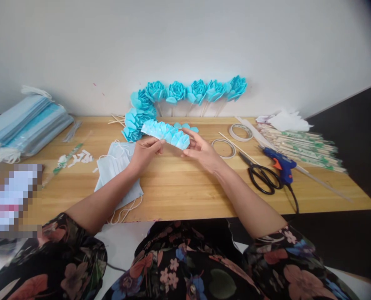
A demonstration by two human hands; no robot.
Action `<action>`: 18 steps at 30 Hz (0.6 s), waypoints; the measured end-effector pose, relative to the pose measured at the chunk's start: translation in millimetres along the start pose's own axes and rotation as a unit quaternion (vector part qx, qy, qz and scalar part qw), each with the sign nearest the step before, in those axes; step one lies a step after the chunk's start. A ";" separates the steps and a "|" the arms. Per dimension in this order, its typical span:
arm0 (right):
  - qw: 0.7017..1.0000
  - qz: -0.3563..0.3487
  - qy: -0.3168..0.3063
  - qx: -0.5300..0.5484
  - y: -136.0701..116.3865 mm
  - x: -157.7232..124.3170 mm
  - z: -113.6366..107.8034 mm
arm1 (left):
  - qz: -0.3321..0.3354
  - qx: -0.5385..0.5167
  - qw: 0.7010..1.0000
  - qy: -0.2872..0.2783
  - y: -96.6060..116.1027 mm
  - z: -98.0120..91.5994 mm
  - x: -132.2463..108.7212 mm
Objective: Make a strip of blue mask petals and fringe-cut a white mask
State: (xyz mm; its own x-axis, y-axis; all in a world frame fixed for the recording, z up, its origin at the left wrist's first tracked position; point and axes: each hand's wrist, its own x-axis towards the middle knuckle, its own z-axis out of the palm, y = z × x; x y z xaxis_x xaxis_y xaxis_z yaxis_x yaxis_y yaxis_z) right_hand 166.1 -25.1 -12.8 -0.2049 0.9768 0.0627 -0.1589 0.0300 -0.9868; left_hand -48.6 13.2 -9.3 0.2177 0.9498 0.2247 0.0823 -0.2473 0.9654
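Between my hands stretches a light blue strip of folded petals (166, 132), raised a little over the table. My left hand (148, 153) pinches its lower edge between thumb and fingers. At the strip's right end, the thumb and fingers of my right hand (200, 153) close round it. Behind the strip lie a few loose blue petals (187, 126). Finished blue flowers on sticks (176, 91) lean in a curved row against the wall. Flat blue face masks (118, 162) lie partly under my left forearm.
A hot glue gun (282, 164), black scissors (262, 177), tape rolls (240, 132) and wrapped sticks (310, 152) lie to the right. A stack of face masks (29, 125), white scraps (83, 156) and a blurred-out object (15, 196) are at the left.
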 end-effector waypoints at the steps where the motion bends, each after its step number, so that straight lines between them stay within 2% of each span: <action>1: 1.000 0.001 0.010 0.009 -0.2 0.4 -1.1 | 0.000 -0.002 1.000 0.006 -0.2 -0.3 0.3; 6: 0.996 0.016 0.080 0.039 -3.0 1.2 -2.7 | -0.001 -0.006 1.000 0.006 -1.6 -0.8 0.6; 10: 0.993 0.027 0.102 0.043 -4.5 0.9 -1.5 | 0.015 0.012 1.000 -0.022 -4.1 -0.6 -1.1; 15: 0.991 0.011 0.130 0.014 -6.4 0.9 -6.0 | 0.129 0.104 0.986 0.009 -8.1 1.1 -3.2; 18: 0.990 0.000 0.142 0.003 -10.8 0.8 -11.0 | 0.160 0.121 0.980 0.003 -8.3 1.3 -3.2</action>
State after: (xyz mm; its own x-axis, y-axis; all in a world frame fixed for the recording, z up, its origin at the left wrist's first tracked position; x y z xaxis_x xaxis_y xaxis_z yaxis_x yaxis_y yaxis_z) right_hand 178.3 -22.3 -3.7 0.0753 0.9970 0.0172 -0.1641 0.0294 -0.9860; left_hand -48.8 12.0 -18.2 0.2640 0.8167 0.5131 0.2388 -0.5707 0.7856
